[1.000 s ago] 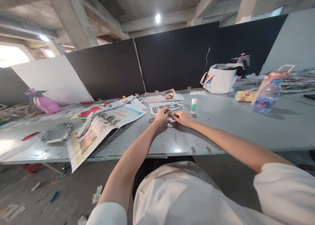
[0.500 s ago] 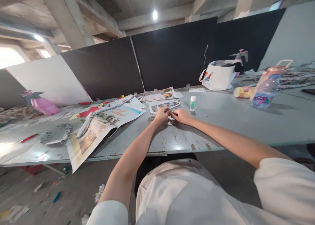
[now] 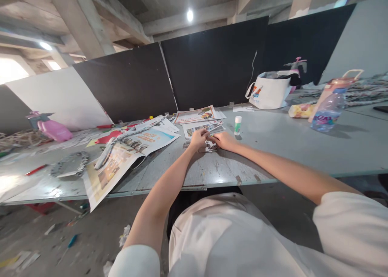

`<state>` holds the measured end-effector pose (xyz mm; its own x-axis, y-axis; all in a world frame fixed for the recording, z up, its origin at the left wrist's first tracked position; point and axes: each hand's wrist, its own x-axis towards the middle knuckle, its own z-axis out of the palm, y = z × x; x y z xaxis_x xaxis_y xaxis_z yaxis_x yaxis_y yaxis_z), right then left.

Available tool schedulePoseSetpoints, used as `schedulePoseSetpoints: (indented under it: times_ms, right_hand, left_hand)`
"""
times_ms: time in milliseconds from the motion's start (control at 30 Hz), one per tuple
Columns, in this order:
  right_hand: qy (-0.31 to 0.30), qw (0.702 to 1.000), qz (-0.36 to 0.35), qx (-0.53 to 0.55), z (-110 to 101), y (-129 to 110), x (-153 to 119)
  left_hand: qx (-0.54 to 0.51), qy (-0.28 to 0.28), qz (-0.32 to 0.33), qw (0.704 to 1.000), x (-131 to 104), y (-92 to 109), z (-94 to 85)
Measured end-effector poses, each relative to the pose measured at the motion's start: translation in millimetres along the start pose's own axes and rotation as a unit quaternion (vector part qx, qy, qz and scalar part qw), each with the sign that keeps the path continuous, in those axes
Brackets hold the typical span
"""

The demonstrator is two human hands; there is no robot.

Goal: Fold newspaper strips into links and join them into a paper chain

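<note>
Open table to my right, clutter to my left.
My right side has bare tabletop (image 3: 281, 147) up to the water bottle (image 3: 329, 110); the glue stick (image 3: 237, 125) stands just beyond my right hand (image 3: 226, 141), and spread newspapers (image 3: 133, 152) block the left.

I can count two hands (image 3: 199, 140), two pink spray bottles (image 3: 57, 130), one glue stick (image 3: 237, 126), one white bag (image 3: 269, 93), one clear bottle (image 3: 329, 112), one pink bottle with handle (image 3: 332, 83), one yellowish packet (image 3: 302, 110) and one red pen (image 3: 36, 170).

Bottle (image 3: 329, 110) right of glue stick (image 3: 238, 125)
</note>
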<state>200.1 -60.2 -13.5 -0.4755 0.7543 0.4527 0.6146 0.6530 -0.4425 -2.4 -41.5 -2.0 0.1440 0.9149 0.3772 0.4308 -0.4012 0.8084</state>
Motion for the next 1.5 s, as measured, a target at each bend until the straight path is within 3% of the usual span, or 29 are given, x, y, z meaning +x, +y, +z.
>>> schedulePoseSetpoints:
  times_ms: [733,1167,1367,1500]
  right_hand:
    - [-0.036,0.999,-0.002,-0.024,-2.4,1.4,-0.6]
    - [-0.024,0.999,0.006,-0.021,-3.7,-2.9,-2.4]
    - [-0.031,0.999,-0.003,-0.026,-5.9,-5.6,-4.3]
    - [-0.033,0.999,-0.02,-0.027,-4.6,-4.2,-3.3]
  left_hand:
    - [-0.006,0.012,-0.003,1.0,1.2,-3.3,0.0]
    - [-0.016,-0.015,0.002,1.0,-3.2,2.2,0.3]
    - [0.038,-0.05,0.051,0.997,-9.1,7.5,3.4]
    - [0.031,-0.052,0.046,0.997,-8.9,8.8,4.4]
